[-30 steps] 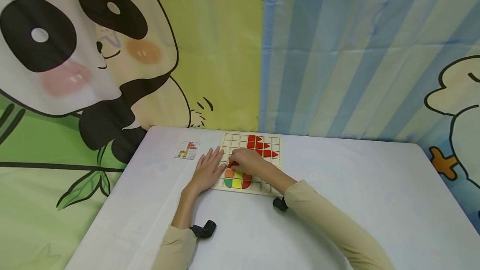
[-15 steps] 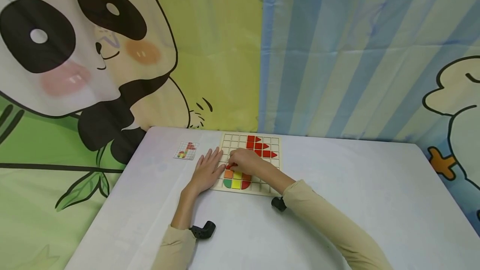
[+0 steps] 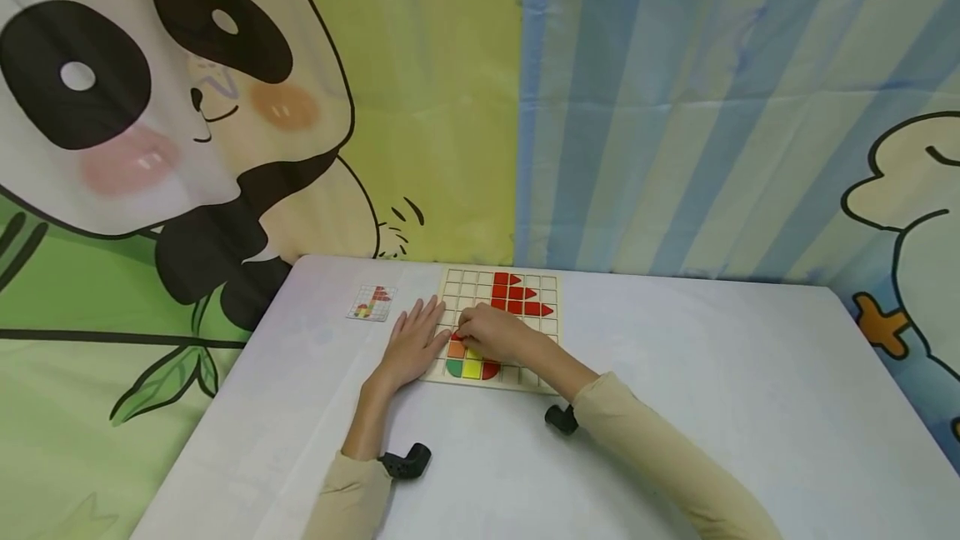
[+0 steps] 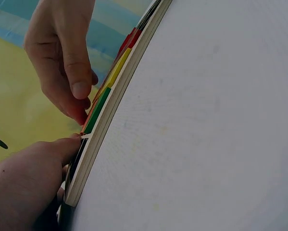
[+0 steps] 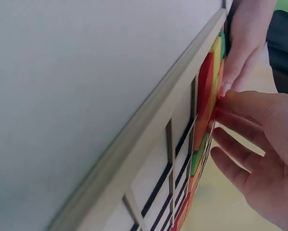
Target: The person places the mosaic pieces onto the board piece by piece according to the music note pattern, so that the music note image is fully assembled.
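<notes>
A wooden grid board (image 3: 463, 277) lies on the white table, with flat coloured pieces set in its cells. My left hand (image 3: 412, 347) rests with straight fingers along the board's left edge. Over the lower left cells, my right hand (image 3: 495, 333) pinches a small red piece (image 5: 218, 109) between thumb and fingertips, low against the board just above an orange square (image 3: 456, 349). Below that lie a green piece (image 3: 454, 367), a yellow square (image 3: 472, 368) and a red rounded piece (image 3: 491, 370). The right hand partly hides the middle cells.
Several red pieces (image 3: 517, 293) form rows at the board's upper right. A small printed card (image 3: 371, 303) with a coloured grid pattern lies left of the board. Behind the table hangs a cartoon-printed curtain (image 3: 450, 107). Black wrist cameras (image 3: 407, 462) sit at both cuffs.
My right hand has moved slightly down toward the near side of the board, now covering more of the orange and yellow pieces. The left hand keeps its place.
</notes>
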Action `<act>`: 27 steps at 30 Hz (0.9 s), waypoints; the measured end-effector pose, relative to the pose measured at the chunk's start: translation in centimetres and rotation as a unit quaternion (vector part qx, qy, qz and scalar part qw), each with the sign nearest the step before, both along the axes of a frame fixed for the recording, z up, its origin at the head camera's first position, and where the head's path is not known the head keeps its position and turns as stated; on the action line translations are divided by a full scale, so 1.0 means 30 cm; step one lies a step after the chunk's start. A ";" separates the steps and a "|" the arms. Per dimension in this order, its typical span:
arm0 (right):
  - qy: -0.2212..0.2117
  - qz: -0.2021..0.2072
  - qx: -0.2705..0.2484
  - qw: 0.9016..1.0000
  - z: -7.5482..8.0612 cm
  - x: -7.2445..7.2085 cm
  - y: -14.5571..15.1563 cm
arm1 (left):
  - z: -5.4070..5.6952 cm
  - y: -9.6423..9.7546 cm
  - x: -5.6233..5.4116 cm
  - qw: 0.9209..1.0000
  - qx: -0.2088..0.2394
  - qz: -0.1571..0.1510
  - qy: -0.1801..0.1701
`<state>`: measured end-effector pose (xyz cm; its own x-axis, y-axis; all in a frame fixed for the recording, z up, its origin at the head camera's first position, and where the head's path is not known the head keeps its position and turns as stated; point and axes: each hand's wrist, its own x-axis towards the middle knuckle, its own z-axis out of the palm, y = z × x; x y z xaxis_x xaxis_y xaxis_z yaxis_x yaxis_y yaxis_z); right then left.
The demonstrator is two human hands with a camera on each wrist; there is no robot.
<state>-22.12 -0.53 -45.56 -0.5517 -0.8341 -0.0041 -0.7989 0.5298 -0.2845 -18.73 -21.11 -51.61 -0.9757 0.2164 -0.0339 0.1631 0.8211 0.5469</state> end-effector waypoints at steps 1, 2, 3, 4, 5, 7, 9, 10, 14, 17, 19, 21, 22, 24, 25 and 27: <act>-0.006 -0.004 -0.003 1.000 0.003 0.005 0.005 | -0.001 0.001 0.001 1.000 -0.001 -0.001 -0.001; -0.016 -0.012 -0.009 1.000 0.009 0.011 0.012 | -0.001 0.003 0.002 1.000 0.001 -0.001 -0.001; -0.029 -0.024 -0.021 0.999 0.018 0.018 0.022 | 0.001 0.005 0.003 1.000 0.001 -0.001 -0.004; -0.043 -0.039 -0.039 0.998 0.030 0.026 0.037 | 0.002 0.007 0.004 1.000 0.001 -0.001 -0.007; -0.050 -0.055 -0.056 0.996 0.042 0.033 0.053 | 0.001 0.009 0.004 1.000 0.001 -0.002 -0.007; -0.066 -0.093 -0.101 0.988 0.074 0.051 0.089 | 0.003 0.011 0.006 1.000 0.002 -0.002 -0.008; -0.063 -0.122 -0.149 0.979 0.106 0.062 0.130 | 0.004 0.012 0.005 1.000 0.003 0.000 -0.007; -0.055 -0.134 -0.168 0.975 0.119 0.065 0.153 | 0.003 0.013 0.004 1.000 0.004 0.002 -0.006; -0.009 -0.175 -0.235 0.956 0.142 0.055 0.250 | -0.003 0.013 -0.006 1.000 0.008 0.004 -0.003; 0.025 -0.216 -0.270 0.938 0.129 0.034 0.326 | -0.008 0.011 -0.011 1.000 0.016 0.002 -0.002; 0.039 -0.241 -0.284 0.927 0.114 0.019 0.367 | -0.011 0.007 -0.007 1.000 0.021 0.002 -0.002; 0.047 -0.264 -0.288 0.919 0.100 0.009 0.400 | -0.011 0.002 -0.002 1.000 0.024 0.002 -0.006; 0.047 -0.273 -0.287 0.917 0.094 0.004 0.412 | -0.008 0.000 0.002 1.000 0.028 0.004 -0.009; 0.042 -0.284 -0.280 0.916 0.085 -0.003 0.426 | 0.000 -0.003 0.008 0.999 0.038 0.011 -0.007; 0.037 -0.289 -0.273 0.917 0.082 -0.005 0.429 | 0.007 -0.004 0.011 0.999 0.045 0.014 -0.005; 0.026 -0.298 -0.257 0.919 0.075 -0.007 0.433 | 0.023 -0.003 0.018 0.998 0.060 0.019 -0.001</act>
<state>-22.34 12.45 -43.30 -0.8989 -0.2688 0.3461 -0.4311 0.6839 -0.5886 -18.19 -21.20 -50.93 -0.9833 0.1817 -0.0129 0.1312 0.7553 0.6421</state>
